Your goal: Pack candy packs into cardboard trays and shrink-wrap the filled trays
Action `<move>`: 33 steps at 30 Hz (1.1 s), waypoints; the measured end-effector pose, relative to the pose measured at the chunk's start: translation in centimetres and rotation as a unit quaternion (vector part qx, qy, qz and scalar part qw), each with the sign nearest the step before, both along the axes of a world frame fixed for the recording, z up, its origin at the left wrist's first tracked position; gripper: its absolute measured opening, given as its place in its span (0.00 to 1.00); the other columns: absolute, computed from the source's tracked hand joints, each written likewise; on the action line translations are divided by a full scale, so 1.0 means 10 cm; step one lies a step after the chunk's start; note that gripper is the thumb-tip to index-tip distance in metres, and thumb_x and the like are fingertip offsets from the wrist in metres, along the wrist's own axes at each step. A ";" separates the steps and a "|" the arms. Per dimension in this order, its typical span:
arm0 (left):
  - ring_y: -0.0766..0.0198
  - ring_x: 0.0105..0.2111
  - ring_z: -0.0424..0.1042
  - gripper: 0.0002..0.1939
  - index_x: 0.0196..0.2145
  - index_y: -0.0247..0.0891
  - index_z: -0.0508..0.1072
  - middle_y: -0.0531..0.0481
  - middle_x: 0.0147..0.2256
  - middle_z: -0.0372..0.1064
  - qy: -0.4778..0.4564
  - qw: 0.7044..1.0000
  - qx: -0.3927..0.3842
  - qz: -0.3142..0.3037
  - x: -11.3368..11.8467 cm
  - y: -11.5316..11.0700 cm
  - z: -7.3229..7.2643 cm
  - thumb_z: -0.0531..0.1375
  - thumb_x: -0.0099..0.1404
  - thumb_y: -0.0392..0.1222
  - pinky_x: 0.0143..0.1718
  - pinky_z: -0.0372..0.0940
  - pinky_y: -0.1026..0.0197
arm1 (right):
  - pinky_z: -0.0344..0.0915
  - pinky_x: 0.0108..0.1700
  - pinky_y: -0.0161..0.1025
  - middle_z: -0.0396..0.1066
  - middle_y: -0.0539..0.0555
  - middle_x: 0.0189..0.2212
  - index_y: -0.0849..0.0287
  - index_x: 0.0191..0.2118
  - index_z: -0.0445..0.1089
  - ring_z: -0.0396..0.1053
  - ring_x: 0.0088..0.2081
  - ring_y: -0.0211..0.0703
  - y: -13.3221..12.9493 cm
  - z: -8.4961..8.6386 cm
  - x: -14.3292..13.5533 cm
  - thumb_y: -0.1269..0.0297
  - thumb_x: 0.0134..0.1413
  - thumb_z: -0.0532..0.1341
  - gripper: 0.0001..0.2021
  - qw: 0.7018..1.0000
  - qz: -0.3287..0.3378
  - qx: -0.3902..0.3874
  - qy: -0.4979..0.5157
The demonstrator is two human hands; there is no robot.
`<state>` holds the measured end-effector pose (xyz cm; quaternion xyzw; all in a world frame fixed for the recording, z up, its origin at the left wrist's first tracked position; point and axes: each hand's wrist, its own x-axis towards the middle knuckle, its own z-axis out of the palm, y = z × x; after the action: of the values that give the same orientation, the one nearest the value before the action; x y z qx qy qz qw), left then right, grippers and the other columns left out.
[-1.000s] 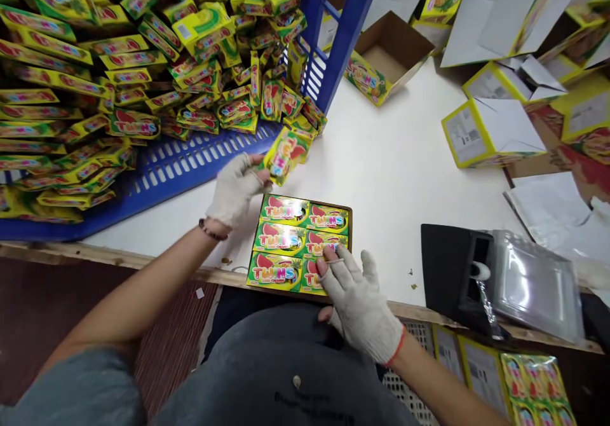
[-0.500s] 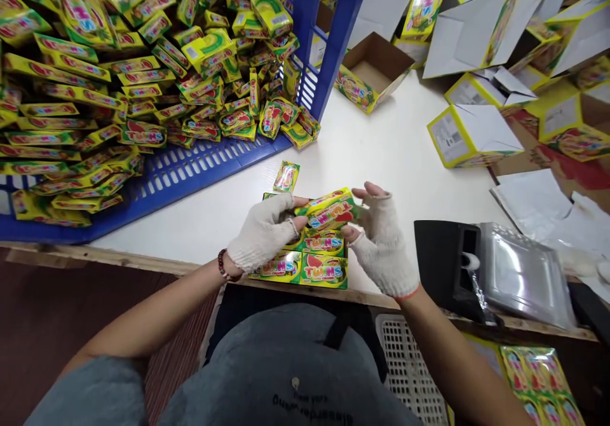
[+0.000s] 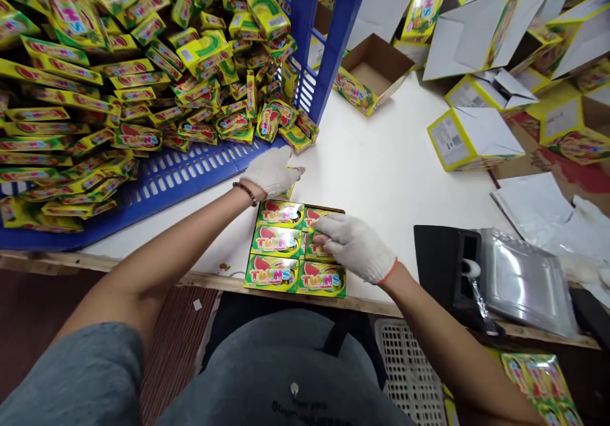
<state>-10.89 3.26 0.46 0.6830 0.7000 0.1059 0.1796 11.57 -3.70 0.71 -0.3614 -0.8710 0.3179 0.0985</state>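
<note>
My gloved left hand (image 3: 271,173) is at the front edge of the basket, its fingers closed over a small yellow-green candy box (image 3: 288,191) that lies just behind a filled tray; the hand hides most of that box. Printed "Twins" candy boxes (image 3: 273,271) fill the shallow tray (image 3: 328,207) in two columns. Over the right column is my gloved right hand (image 3: 355,245), its fingers curled onto a candy box (image 3: 315,248) in the middle row and partly hiding it. Both gloves are white knit and leave fingertips bare.
At the left a big blue basket (image 3: 328,44) lies tipped, full of candy boxes. An open carton (image 3: 374,70) and several other cartons (image 3: 476,138) stand at the back right. A black tape dispenser (image 3: 441,267) and clear plastic sleeves (image 3: 519,280) lie on the right.
The candy box that both hands held is now down in the tray. My left hand has moved away to the small box behind; my right hand has come down onto the tray's right column.
</note>
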 end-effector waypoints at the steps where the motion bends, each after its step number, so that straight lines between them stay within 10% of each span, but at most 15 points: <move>1: 0.45 0.46 0.74 0.25 0.47 0.34 0.70 0.34 0.44 0.74 0.019 0.999 -0.042 0.010 -0.01 0.13 -0.09 0.62 0.61 0.57 0.45 0.67 0.52 | 0.61 0.35 0.39 0.70 0.54 0.32 0.58 0.34 0.72 0.66 0.32 0.42 0.00 -0.05 -0.05 0.67 0.61 0.56 0.08 0.998 0.022 0.038 -0.035; 5: 0.41 0.48 0.73 0.41 0.52 0.33 0.66 0.30 0.48 0.72 0.067 0.992 -0.103 0.000 -0.01 0.35 -0.42 0.70 0.46 0.57 0.46 0.67 0.53 | 0.60 0.35 0.40 0.70 0.56 0.32 0.59 0.33 0.71 0.64 0.33 0.44 -0.15 -0.29 -0.20 0.67 0.62 0.55 0.08 0.984 0.014 0.156 -0.078; 8: 0.44 0.45 0.75 0.36 0.50 0.34 0.67 0.33 0.45 0.74 0.057 0.995 -0.084 -0.012 -0.04 0.33 -0.52 0.71 0.44 0.47 0.44 0.67 0.56 | 0.61 0.37 0.44 0.71 0.60 0.34 0.60 0.37 0.71 0.65 0.35 0.49 -0.30 -0.41 -0.23 0.68 0.62 0.55 0.08 0.975 -0.041 0.203 -0.080; 13: 0.51 0.39 0.73 0.20 0.43 0.36 0.71 0.41 0.39 0.73 -0.040 0.998 0.020 -0.047 -0.13 0.17 -0.36 0.65 0.52 0.44 0.41 0.67 0.55 | 0.67 0.40 0.46 0.70 0.58 0.36 0.58 0.42 0.66 0.68 0.38 0.49 -0.29 -0.47 -0.14 0.68 0.59 0.56 0.06 0.986 -0.098 0.103 0.082; 18: 0.54 0.50 0.67 0.27 0.52 0.37 0.68 0.42 0.50 0.65 -0.137 0.962 0.161 -0.175 0.09 -0.36 0.01 0.64 0.53 0.36 0.51 0.65 0.54 | 0.71 0.45 0.47 0.68 0.59 0.47 0.55 0.53 0.56 0.72 0.43 0.46 -0.04 -0.32 -0.04 0.55 0.61 0.58 0.18 0.908 -0.242 -0.039 0.338; 23: 0.59 0.46 0.68 0.18 0.52 0.38 0.70 0.45 0.44 0.68 -0.214 0.932 0.161 -0.242 0.33 -0.66 0.21 0.58 0.64 0.35 0.47 0.66 0.56 | 0.71 0.43 0.46 0.71 0.54 0.40 0.55 0.51 0.61 0.71 0.40 0.46 0.11 -0.01 0.02 0.51 0.60 0.60 0.18 0.928 -0.219 -0.053 0.297; 33: 0.58 0.39 0.70 0.11 0.42 0.38 0.75 0.46 0.36 0.72 -0.122 0.940 0.138 -0.286 0.25 -0.67 -0.14 0.54 0.70 0.41 0.43 0.65 0.54 | 0.67 0.46 0.48 0.71 0.56 0.36 0.56 0.40 0.70 0.69 0.40 0.48 -0.05 -0.41 0.10 0.58 0.62 0.57 0.09 0.950 -0.252 0.073 0.169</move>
<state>-8.36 -3.47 -0.89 0.8545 0.4261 0.2280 0.1906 12.55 -4.15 -3.37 -0.5018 -0.7429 0.2746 0.3476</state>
